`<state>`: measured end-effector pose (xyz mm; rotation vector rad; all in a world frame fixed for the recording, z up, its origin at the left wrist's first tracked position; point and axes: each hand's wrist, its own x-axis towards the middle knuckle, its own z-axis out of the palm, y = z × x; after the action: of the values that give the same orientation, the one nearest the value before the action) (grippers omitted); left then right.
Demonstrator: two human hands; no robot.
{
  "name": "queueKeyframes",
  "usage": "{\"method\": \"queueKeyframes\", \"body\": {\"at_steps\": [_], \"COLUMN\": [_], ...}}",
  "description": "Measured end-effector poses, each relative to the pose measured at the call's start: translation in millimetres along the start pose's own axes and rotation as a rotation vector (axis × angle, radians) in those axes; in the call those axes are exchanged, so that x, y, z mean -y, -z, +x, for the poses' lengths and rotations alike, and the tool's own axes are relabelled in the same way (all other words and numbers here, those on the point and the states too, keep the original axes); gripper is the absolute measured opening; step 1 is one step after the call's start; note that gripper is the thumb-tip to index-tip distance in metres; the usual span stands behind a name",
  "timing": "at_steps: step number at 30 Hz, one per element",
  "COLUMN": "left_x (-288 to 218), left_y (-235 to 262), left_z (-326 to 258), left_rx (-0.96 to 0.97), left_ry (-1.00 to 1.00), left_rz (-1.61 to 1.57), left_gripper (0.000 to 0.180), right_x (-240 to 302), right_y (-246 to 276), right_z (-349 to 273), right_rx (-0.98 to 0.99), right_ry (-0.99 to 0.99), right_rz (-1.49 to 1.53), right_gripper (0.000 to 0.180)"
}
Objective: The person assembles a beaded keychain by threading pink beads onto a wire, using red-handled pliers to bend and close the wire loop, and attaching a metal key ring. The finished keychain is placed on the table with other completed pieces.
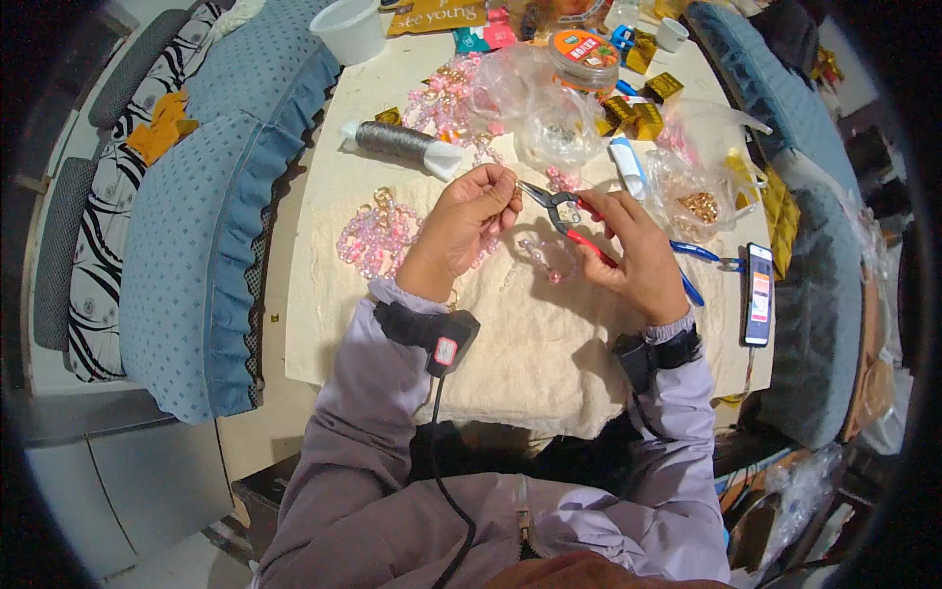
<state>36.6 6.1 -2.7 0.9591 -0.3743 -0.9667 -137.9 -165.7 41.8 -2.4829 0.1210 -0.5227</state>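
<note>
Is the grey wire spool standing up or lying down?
Lying down: the grey wire spool rests on its side on the table.

right hand [636, 257] gripping pliers [567, 218] (red-handled), pink beads [378, 239]

A pale table [324, 196] carries a cream cloth [530, 344], pink beads [378, 236], wire spool [392, 140] and phone [758, 294].

Around the cream cloth [510, 334] lie pink bead chains [378, 236], red-handled pliers [574, 221], blue-handled pliers [699, 257], a grey thread spool [392, 140], gold packets [643, 116], and blue dotted cushions [186, 245] alongside.
</note>
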Motion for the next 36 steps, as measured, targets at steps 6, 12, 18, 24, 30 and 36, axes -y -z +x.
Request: {"method": "queueKeyframes", "body": {"at_steps": [6, 12, 18, 24, 30, 36], "left_x": [0.4, 1.9, 0.9, -4.1, -4.6, -5.3], "left_y": [-1.7, -1.6, -1.3, -6.4, -12.0, -10.2], "left_z": [-0.2, 0.4, 0.2, -3.6, -4.3, -4.9], "left_rx": [0.017, 0.031, 0.031, 0.042, -0.001, 0.007], "left_ry": [-0.036, -0.030, -0.021, -0.106, -0.175, -0.166], "left_rz": [-0.002, -0.011, -0.015, 0.082, 0.214, 0.212], "left_gripper": [0.015, 0.013, 0.012, 0.015, 0.016, 0.018], "right_x": [-3.0, -1.3, 0.3, -3.1, -6.0, -8.3], "right_y": [-3.2, -2.0, 2.8, -0.2, -4.5, -4.4], "right_z": [-1.0, -2.7, -2.2, -3.0, -2.5, -2.3], "right_rx": [-0.045, -0.029, 0.034, 0.032, 0.011, -0.043], "right_ry": [0.025, -0.003, -0.067, -0.141, -0.147, -0.051], "right_rz": [-0.018, 0.043, 0.115, 0.252, 0.307, 0.159], "right_gripper": [0.051, 0.047, 0.045, 0.040, 0.039, 0.044]}}
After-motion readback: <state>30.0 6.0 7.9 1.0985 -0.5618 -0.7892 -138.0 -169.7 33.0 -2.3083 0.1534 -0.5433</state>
